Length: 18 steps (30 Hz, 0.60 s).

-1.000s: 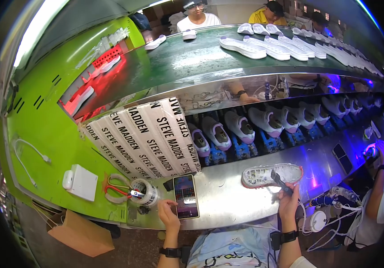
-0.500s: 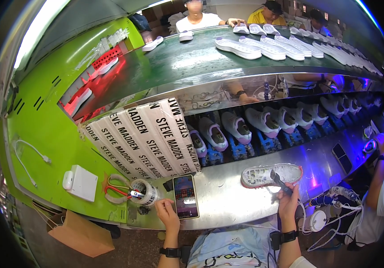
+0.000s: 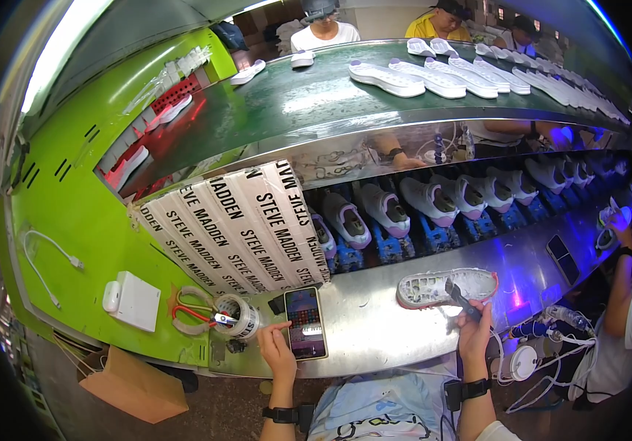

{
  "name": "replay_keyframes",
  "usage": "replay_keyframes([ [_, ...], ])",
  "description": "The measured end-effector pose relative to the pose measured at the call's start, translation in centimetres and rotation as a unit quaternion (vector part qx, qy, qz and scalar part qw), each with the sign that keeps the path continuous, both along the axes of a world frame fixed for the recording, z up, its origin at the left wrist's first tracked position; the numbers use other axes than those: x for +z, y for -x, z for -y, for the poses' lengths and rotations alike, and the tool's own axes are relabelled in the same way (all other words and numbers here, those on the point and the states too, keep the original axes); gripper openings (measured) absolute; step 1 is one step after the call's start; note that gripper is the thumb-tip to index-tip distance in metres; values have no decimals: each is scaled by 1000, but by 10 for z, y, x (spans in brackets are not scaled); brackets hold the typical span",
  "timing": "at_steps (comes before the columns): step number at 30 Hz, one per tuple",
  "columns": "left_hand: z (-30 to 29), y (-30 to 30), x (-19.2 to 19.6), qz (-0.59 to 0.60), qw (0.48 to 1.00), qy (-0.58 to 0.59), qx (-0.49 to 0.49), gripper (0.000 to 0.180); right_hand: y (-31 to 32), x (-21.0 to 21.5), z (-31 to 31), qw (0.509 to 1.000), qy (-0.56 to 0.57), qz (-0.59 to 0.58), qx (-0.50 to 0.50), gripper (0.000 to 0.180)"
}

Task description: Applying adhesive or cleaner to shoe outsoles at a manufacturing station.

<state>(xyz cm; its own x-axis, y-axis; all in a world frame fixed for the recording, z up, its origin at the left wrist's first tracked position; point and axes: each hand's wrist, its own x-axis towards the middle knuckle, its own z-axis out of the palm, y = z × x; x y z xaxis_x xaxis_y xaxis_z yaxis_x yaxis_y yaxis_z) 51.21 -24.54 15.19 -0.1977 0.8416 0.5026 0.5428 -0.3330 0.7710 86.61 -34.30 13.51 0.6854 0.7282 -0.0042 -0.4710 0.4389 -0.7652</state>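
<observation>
My right hand (image 3: 475,334) is closed around a dark-handled brush (image 3: 464,300). Its flat, dark end rests over the inside of a shoe sole (image 3: 425,290), a pale one with a reddish rim lying on the metal bench. My left hand (image 3: 277,351) holds nothing; its forefinger stretches to the left edge of a smartphone (image 3: 306,312) with a lit screen. I cannot tell whether the fingertip touches the glass. Beside the phone stands a tape roll (image 3: 247,317) with scissors (image 3: 224,320) in it.
Behind the bench, a row of shoes (image 3: 386,208) sits on blue supports. Above runs a green belt (image 3: 294,95) carrying white soles (image 3: 386,79). A taped cardboard panel (image 3: 235,235) stands at left, near a white box (image 3: 138,301). A second phone (image 3: 562,259) and co-workers are around.
My left forefinger has stretched out to the phone's edge. Soles on the belt and shoes in the row have shifted slightly left. My right hand and the brush look the same.
</observation>
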Motion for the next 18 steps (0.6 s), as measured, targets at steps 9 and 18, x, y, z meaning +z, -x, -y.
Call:
replay_keyframes([
  [9,-3,2,-8,24,1000,-1,-18,24,2,1,0,1000,4,9,-19,45],
  [18,-4,2,-7,22,999,0,-31,26,3,2,2,1000,7,-13,-3,45],
])
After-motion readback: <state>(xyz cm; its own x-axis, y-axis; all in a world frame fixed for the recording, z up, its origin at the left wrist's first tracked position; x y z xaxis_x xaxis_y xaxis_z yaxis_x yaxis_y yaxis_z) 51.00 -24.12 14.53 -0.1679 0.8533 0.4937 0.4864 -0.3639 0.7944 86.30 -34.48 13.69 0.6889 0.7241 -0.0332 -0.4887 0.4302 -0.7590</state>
